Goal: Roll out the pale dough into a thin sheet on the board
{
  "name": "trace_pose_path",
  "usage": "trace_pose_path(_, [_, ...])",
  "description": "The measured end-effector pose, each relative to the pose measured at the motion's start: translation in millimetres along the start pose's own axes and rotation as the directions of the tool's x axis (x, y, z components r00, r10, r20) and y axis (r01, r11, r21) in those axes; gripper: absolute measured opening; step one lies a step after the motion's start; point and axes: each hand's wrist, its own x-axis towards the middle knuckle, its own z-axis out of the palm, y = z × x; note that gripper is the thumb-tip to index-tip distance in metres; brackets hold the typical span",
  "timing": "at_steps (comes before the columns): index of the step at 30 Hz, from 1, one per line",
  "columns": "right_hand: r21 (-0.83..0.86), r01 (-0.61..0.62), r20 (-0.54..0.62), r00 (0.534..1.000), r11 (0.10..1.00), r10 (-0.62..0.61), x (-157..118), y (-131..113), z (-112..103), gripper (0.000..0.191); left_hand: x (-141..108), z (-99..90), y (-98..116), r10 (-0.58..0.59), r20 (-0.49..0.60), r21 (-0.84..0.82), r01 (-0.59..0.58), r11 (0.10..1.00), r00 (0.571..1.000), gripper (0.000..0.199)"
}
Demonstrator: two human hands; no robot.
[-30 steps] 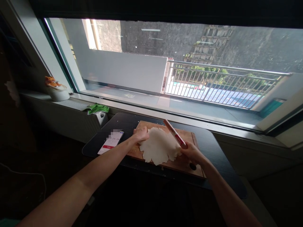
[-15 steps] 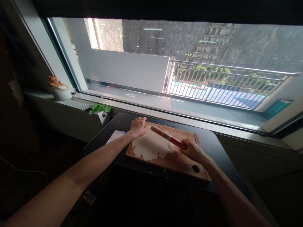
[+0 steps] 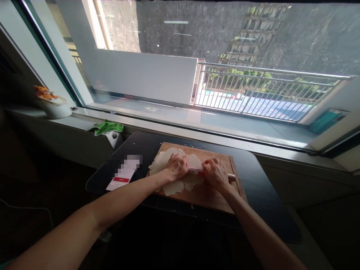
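Observation:
A thin, ragged-edged sheet of dough [image 3: 163, 162] covers the left part of a wooden board [image 3: 213, 198]. Across the dough's right side lies a rolling pin [image 3: 196, 170] with a red and white wrap, roughly level from left to right. My left hand [image 3: 178, 165] is wrapped round its left end, above the dough. The fingers of my right hand [image 3: 215, 172] close round the pin further right, and its bare wooden end sticks out beyond that hand.
The board rests on a black table [image 3: 261, 195]. A phone [image 3: 122, 178] lies left of the board. Beyond the table are a windowsill, a radiator [image 3: 104, 150] with a green cloth [image 3: 108, 127], and a white pot [image 3: 57, 108] with an orange figure.
My left hand has moved from the board's upper left edge onto the pin. The pin has come down from its slanted pose to lie across the dough, and my right hand has shifted left.

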Motion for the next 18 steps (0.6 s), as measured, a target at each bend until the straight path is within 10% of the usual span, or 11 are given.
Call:
trace_pose_path(8, [-0.045, -0.196, 0.157, 0.967, 0.98, 0.2, 59.4, -6.7, 7.2, 0.046, 56.6, 2.0, -10.1, -0.125, -0.041, 0.01, 0.126, 0.992, 0.991, 0.039])
trace_pose_path(14, [-0.12, 0.067, 0.033, 0.997, 0.99, -0.064, 18.8, -0.7, 19.8, 0.041, 20.9, 19.5, -17.6, 0.102, -0.051, -0.031, -0.104, 0.994, 0.993, 0.048])
trace_pose_path(18, [-0.099, 0.0, 0.062, 0.998, 0.995, 0.006, 42.3, 2.8, 18.6, 0.045, 37.0, 13.0, -16.5, 0.088, -0.104, -0.005, -0.089, 0.996, 0.991, 0.043])
